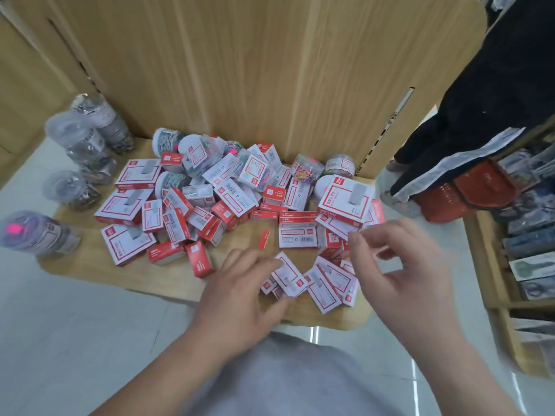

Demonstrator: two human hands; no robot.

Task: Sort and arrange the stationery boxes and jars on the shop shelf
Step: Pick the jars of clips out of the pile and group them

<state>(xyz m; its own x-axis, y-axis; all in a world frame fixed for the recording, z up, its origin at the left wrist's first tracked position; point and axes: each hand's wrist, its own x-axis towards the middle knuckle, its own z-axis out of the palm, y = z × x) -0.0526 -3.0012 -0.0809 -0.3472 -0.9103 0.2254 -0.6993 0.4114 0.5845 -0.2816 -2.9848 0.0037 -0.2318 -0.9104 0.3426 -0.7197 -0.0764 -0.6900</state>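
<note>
Head view: the left hand [240,283] grips a small staple box [289,277]. Whether the blurred right hand [399,265] holds anything, I cannot tell. The neighbouring boxes [329,285] crowd the shelf [90,265] edge, so a careless nudge could spill them.

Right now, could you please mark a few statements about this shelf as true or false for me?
1. The small red-and-white cardboard boxes lie in a loose heap on the light wooden shelf. True.
2. The clear plastic jars of dark clips sit on top of that heap. False: they sit to the left of it.
3. The left hand holds a jar. False: its fingers rest on boxes at the shelf's front edge.
4. A person in dark clothes stands at the right. True.
</note>
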